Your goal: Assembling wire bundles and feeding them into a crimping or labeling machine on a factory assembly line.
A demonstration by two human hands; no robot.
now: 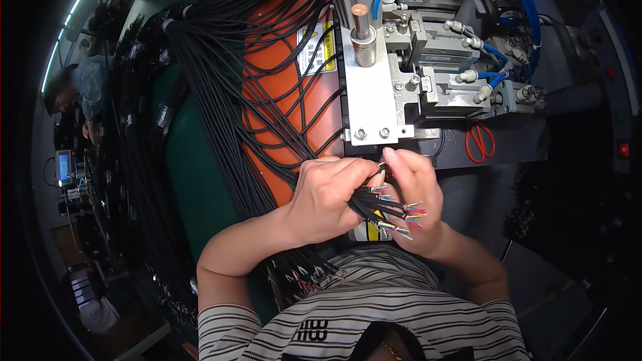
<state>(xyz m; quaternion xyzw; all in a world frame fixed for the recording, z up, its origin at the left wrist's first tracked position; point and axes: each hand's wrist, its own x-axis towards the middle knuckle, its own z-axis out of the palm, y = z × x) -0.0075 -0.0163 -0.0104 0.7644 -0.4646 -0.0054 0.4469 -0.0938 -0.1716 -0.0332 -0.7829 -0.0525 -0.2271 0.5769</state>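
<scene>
My left hand (326, 192) is closed round a bunch of black cables (369, 204). Their stripped ends fan out to the right, showing thin red, blue, yellow and white wires (409, 214). Between the left thumb and forefinger, one cable end (382, 165) sticks up, apart from the bunch. My right hand (416, 190) meets it there, thumb and fingers bent about its tip; the exact contact is partly hidden. Both hands are just below the front end of a metal machine's plate (372, 103).
A thick bundle of black cables (207, 87) runs over the orange surface (274, 47) and green mat (194, 154). Pneumatic cylinders (445, 50) with blue hoses (528, 0) stand behind my right hand. Red-handled scissors (479, 144) lie nearby. Another person (83, 87) is at far left.
</scene>
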